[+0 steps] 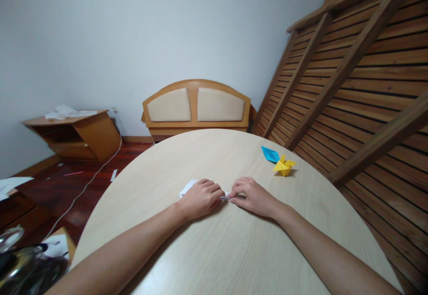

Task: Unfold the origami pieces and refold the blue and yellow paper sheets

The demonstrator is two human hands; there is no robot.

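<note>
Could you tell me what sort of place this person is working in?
Probably a room at home, perhaps a bedroom in disarray: a padded headboard leans against the wall, a slatted bed base stands propped up, and folded paper figures sit on the round table.

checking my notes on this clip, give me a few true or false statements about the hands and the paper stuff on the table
1. Both hands press on a white paper. True: the left hand and right hand rest on it.
2. The yellow folded paper lies left of the hands. False: it lies to their right.
3. A blue folded paper lies beside the yellow one. True.
4. The table is dark red. False: it is pale wood.
5. The right hand holds scissors. False: no scissors show.
</note>
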